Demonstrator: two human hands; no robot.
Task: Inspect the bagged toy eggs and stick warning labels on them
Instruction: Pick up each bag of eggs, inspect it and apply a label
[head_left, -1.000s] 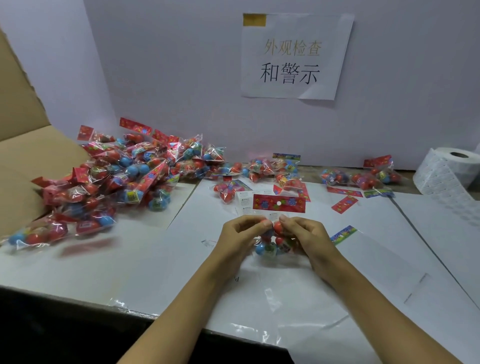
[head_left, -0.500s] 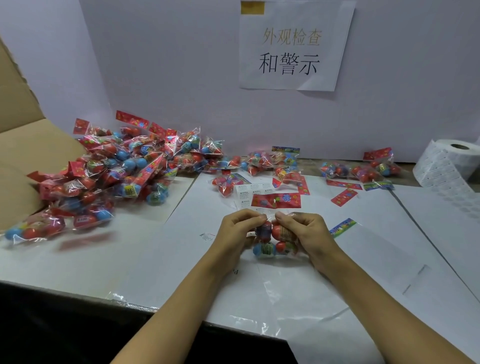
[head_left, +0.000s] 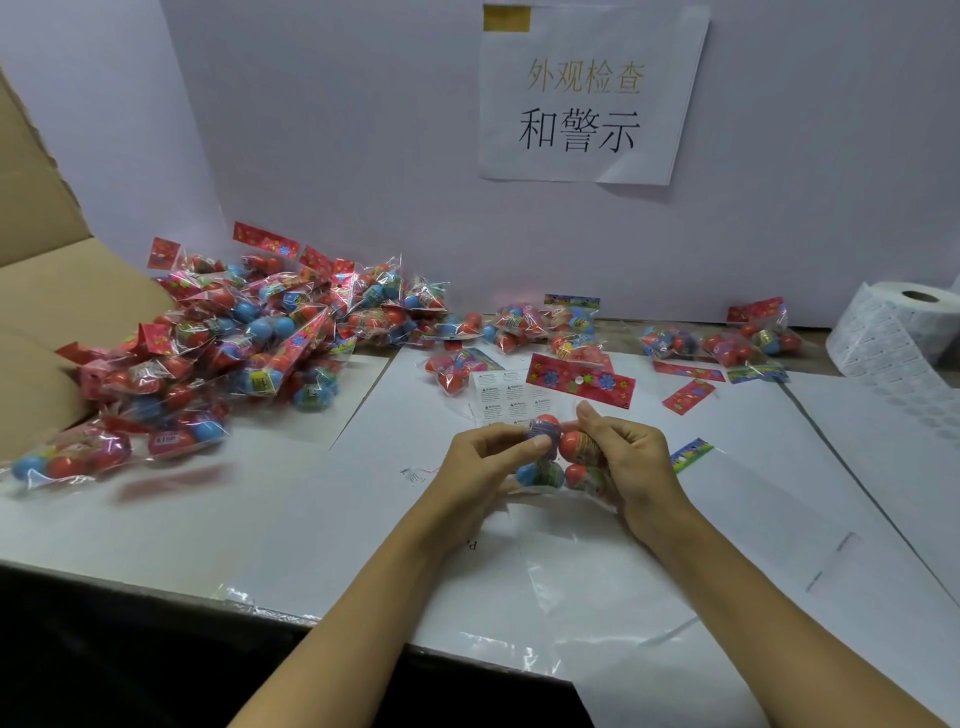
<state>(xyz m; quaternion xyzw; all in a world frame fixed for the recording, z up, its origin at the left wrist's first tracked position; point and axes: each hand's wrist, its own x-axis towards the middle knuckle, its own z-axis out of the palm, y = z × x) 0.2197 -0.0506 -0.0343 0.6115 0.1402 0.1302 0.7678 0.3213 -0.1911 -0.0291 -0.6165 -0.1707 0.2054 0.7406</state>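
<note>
Together, both hands grip one bag of toy eggs (head_left: 558, 457).
Left hand (head_left: 485, 465) and right hand (head_left: 631, 460) pinch it just before the label sheet (head_left: 506, 397), above the surface (head_left: 332, 519).

The bag of toy eggs (head_left: 558, 452) is clear, with red, blue and green eggs inside. Its header card (head_left: 579, 382), just above, is red with blue and green flowers. The sheet of warning labels (head_left: 501, 397) beside that card is white with tiny black print. The bench (head_left: 208, 519) is white.
</note>
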